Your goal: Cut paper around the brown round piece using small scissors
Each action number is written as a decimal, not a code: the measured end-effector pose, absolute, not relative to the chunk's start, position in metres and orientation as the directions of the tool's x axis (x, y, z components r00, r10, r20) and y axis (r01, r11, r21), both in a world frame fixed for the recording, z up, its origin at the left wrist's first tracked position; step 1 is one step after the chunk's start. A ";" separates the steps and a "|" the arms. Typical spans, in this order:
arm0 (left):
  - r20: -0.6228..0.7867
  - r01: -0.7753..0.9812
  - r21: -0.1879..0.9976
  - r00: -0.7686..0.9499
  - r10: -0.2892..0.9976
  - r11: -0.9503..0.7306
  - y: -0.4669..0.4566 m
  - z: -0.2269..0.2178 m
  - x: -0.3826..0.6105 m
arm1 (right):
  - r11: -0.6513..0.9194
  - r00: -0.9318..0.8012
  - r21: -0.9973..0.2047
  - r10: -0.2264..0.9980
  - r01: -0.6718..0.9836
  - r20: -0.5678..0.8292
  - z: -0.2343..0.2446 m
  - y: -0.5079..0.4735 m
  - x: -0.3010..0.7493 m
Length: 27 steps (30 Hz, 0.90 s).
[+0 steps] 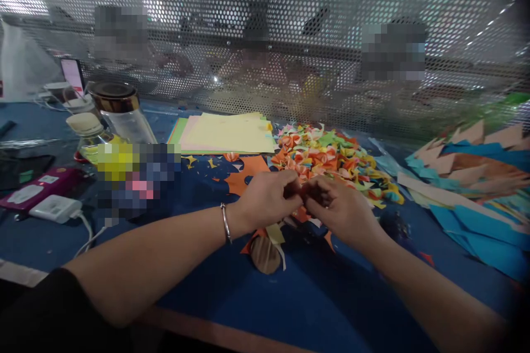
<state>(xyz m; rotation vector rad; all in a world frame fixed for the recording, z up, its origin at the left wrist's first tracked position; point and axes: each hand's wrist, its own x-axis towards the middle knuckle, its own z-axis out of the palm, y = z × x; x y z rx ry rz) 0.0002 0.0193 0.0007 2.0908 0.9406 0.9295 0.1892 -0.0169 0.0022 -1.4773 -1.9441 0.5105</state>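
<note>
Over the middle of the blue table my left hand (pixel 271 198) and my right hand (pixel 343 209) meet, fingertips pinched together. What looks like a small orange paper piece shows between them, mostly hidden by the fingers. Just behind is a heap of folded and cut paper pieces (pixel 327 157) in orange, yellow, green and pink. An orange paper sheet (pixel 248 171) with cut-out edges lies beside my left hand. Below the hands is a round brown disc (pixel 265 255), with paper scraps (pixel 275 233) touching it.
A stack of coloured paper (pixel 232 133) lies at the back. Left stand a lidded jar (pixel 126 113), a bottle (pixel 89 135), a purple box (pixel 43 187) and a white charger (pixel 56 208) with its cable. Blue and tan paper (pixel 476 220) fills the right. A perforated metal screen (pixel 290 60) rises behind.
</note>
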 end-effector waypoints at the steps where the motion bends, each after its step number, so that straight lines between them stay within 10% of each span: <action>1: 0.328 0.312 0.803 0.481 0.813 -0.508 0.021 -0.001 0.000 | 0.287 -0.156 -0.662 0.955 0.692 0.251 0.000 -0.016 0.190; 27: 0.178 0.106 0.959 0.500 0.847 -0.264 0.022 -0.009 0.003 | 0.308 -0.195 -0.715 0.951 0.627 0.239 -0.006 -0.022 0.197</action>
